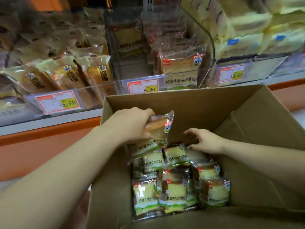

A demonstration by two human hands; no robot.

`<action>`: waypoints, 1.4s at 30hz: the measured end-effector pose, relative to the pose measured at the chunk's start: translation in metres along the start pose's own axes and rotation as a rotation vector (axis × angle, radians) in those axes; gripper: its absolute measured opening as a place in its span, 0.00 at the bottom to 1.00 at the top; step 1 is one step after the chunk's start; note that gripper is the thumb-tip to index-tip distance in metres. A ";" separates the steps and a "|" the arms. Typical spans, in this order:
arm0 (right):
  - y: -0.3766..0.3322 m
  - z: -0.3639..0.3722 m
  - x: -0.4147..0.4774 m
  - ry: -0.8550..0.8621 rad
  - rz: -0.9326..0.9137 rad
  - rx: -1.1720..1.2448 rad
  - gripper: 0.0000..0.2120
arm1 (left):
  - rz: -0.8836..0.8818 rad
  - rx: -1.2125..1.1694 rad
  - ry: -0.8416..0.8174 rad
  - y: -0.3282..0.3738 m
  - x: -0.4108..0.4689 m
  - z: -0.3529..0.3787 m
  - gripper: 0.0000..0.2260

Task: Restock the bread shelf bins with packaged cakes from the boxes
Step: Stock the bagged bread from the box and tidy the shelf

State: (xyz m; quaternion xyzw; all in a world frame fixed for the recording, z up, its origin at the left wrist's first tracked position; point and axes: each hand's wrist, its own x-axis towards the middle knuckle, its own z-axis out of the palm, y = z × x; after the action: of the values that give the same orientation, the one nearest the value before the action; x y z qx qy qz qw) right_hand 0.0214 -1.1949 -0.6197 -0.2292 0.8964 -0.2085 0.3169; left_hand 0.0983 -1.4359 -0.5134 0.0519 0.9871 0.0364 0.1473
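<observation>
An open cardboard box (194,104) stands in front of the shelf with several clear-wrapped cakes (175,192) inside, each with a green label. My left hand (132,124) grips one such packaged cake (156,129) by its top and holds it above the pile, near the box's left wall. My right hand (204,141) reaches into the box with its fingers spread and slightly bent, its fingertips at the top of another packet (176,156); nothing is gripped in it. Behind the box, the middle clear shelf bin (145,83) holds a few of the same cakes (179,63) on its right side.
The left bin (66,96) holds brown bread packs, tagged 15.60. The right bin (247,70) is piled with pale yellow packs, tagged 10.80. An orange shelf ledge (41,138) runs below the bins. The box's right flap (272,116) stands open.
</observation>
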 end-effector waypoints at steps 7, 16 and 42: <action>0.051 0.060 0.065 -0.131 0.220 -0.039 0.37 | -0.015 -0.027 0.017 -0.010 0.011 0.005 0.27; 0.092 0.108 0.084 -0.075 0.289 0.203 0.44 | -0.039 -0.061 -0.040 -0.014 0.015 0.012 0.28; 0.037 0.069 0.054 0.117 0.019 0.274 0.34 | -0.009 -0.049 0.009 -0.011 0.020 0.012 0.30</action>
State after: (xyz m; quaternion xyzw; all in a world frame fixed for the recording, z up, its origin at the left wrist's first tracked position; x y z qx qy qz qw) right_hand 0.0196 -1.2107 -0.7138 -0.1628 0.8786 -0.3388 0.2945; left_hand 0.0823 -1.4441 -0.5316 0.0439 0.9868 0.0600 0.1441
